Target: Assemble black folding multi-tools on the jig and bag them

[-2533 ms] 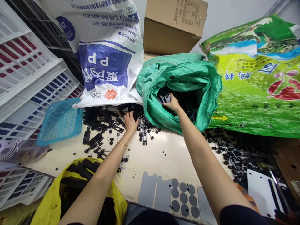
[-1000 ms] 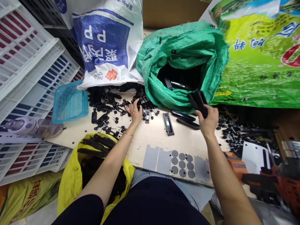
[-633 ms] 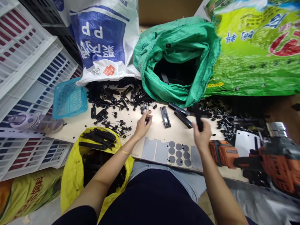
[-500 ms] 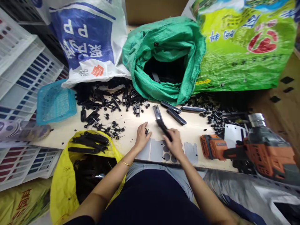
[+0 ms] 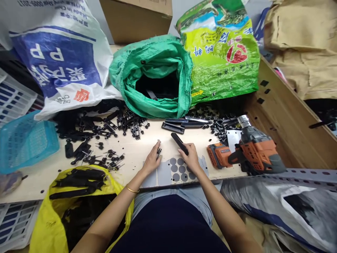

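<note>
My right hand [image 5: 190,158] grips a long black plastic bar [image 5: 179,142] that points up and left over the bench. My left hand [image 5: 152,160] pinches a small black toothed piece [image 5: 159,151] just left of it. Both hands hover over a grey sheet with round pads [image 5: 178,168] at the bench's front edge. More black bars [image 5: 181,124] lie beyond, in front of an open green sack [image 5: 155,80].
A heap of small black parts and pins [image 5: 102,130] covers the left of the bench. An orange power drill [image 5: 250,149] lies at the right. A blue basket [image 5: 25,140], a white PP sack [image 5: 58,66] and a yellow bag of black bars [image 5: 76,189] stand left.
My right hand drew black bars out of the green sack, left some on the bench and brought one to the front edge. My left hand left the heap with a small piece. The view swung right.
</note>
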Action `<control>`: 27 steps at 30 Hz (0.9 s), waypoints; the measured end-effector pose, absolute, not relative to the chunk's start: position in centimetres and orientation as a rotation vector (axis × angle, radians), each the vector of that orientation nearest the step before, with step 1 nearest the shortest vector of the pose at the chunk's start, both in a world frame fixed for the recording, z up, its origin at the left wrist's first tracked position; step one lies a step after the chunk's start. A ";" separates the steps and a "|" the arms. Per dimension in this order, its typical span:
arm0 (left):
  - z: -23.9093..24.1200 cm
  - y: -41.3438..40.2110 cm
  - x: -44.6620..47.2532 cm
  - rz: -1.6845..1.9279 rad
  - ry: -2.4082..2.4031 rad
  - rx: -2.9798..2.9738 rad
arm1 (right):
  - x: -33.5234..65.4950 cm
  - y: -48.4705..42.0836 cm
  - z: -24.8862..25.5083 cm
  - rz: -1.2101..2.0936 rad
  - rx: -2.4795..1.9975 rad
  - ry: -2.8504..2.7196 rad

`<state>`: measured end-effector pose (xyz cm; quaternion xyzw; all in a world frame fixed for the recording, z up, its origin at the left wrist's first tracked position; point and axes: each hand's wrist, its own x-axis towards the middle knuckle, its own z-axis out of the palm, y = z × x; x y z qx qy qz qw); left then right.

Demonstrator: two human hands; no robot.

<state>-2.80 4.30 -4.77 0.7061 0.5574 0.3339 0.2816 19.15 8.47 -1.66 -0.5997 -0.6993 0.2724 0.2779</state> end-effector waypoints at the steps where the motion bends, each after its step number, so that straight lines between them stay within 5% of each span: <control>1: -4.5 4.5 -2.5 0.884 1.518 1.906 | 19.6 7.3 -1.6 0.754 -1.616 -1.873; 7: -4.0 3.2 -2.5 0.748 1.912 1.874 | 21.7 4.0 -0.9 0.742 -1.636 -2.087; 16: -4.5 2.5 -2.4 0.843 1.859 1.828 | 22.9 9.8 2.7 0.925 -1.259 -2.762; 21: -4.4 2.0 -2.1 0.879 1.791 1.837 | 23.2 8.4 3.6 0.602 -1.934 -2.307; 27: -3.7 1.9 -1.0 0.884 1.693 1.836 | 18.8 6.8 2.9 0.836 -2.393 -2.080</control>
